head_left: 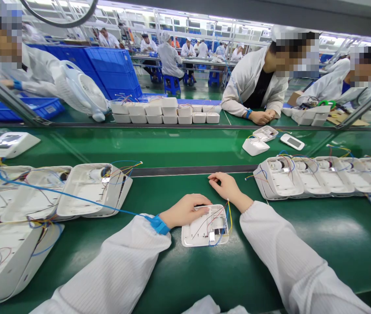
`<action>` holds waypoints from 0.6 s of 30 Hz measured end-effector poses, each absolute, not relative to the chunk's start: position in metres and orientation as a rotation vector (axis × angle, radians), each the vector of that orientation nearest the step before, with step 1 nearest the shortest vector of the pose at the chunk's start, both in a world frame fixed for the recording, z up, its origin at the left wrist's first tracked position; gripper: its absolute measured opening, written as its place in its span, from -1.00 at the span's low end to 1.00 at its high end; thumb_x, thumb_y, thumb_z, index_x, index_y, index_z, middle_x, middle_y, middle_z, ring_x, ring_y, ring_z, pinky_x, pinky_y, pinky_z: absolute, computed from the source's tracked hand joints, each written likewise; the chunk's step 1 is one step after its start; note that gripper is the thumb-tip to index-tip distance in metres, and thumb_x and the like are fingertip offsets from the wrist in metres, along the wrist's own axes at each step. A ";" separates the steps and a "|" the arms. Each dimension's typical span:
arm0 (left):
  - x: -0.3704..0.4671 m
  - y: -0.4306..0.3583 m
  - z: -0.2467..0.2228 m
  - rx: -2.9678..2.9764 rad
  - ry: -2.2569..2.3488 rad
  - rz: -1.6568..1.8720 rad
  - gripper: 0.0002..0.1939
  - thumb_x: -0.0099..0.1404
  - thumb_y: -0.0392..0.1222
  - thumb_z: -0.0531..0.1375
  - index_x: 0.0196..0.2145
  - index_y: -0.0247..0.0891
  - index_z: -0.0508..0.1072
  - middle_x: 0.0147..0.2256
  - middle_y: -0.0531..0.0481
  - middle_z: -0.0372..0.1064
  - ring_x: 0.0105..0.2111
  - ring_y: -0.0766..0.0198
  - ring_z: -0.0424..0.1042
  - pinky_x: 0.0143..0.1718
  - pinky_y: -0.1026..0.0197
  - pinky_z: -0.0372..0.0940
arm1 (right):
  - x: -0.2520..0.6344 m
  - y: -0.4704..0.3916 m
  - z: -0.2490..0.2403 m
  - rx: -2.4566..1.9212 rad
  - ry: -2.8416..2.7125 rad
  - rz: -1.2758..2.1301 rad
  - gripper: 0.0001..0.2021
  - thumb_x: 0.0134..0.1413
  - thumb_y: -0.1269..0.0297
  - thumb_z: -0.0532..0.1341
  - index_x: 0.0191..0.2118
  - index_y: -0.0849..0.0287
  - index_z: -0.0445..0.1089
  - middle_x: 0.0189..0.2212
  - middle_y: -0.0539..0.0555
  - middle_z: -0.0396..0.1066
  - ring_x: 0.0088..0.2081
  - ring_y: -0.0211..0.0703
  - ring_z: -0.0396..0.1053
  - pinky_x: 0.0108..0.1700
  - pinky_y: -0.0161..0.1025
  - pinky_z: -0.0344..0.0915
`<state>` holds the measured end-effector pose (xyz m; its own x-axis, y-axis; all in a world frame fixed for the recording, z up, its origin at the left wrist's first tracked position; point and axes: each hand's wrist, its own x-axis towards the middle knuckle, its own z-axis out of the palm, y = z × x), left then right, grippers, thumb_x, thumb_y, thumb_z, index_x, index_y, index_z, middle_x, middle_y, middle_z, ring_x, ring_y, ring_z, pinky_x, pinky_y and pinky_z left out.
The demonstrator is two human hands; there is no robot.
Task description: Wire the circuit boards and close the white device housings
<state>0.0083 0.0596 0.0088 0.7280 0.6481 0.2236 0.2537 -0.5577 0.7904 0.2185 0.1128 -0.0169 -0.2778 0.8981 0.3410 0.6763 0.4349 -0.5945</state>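
Note:
In the head view, a shallow white plastic housing [194, 235] lies on the green bench just in front of me. Inside it are a motor-like cylinder, a small white block and thin coloured wires, some looping over its right rim. My left hand [190, 210] holds the housing by its far left part, thumb on the inside and the other fingers along the far rim. A blue wrist strap [158, 224] with a coiled cord is on that wrist. Past the housing's far right corner, my right hand [226, 188] rests with its fingers loosely curled in, and nothing shows in them.
Rows of similar wired housings stand at left [90, 196] and right [280, 181]. Across a dark rail [185, 170] lie an opened unit [255, 147] and a white panel with a screen [292, 141]. Farther back are stacked white shells [154, 114], a fan [80, 89] and seated co-workers.

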 end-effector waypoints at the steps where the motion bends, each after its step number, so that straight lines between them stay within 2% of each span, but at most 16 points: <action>1: 0.008 0.060 0.009 2.151 0.679 0.645 -0.76 0.39 -0.11 0.12 -0.17 -0.27 0.54 -0.17 -0.09 0.52 -0.16 0.22 0.48 -0.08 0.19 0.34 | 0.219 0.113 -0.017 -1.321 -2.046 0.443 -0.88 0.16 0.40 0.22 -0.20 0.12 0.48 -0.34 0.01 0.49 -0.29 -0.18 0.42 -0.17 -0.23 0.31; 18: 0.007 0.062 0.008 2.172 0.630 0.610 -0.70 0.44 -0.07 0.06 -0.13 -0.28 0.52 -0.14 -0.11 0.51 -0.11 0.20 0.46 -0.04 0.17 0.32 | 0.218 0.112 -0.016 -1.327 -2.053 0.451 -0.88 0.16 0.40 0.21 -0.20 0.13 0.47 -0.33 0.02 0.49 -0.29 -0.19 0.42 -0.17 -0.24 0.31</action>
<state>0.0066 0.0622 0.0080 0.7620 0.6101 0.2170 0.2366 -0.5742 0.7838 0.2185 0.1121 -0.0156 -0.2814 0.9011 0.3298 0.6798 0.4298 -0.5943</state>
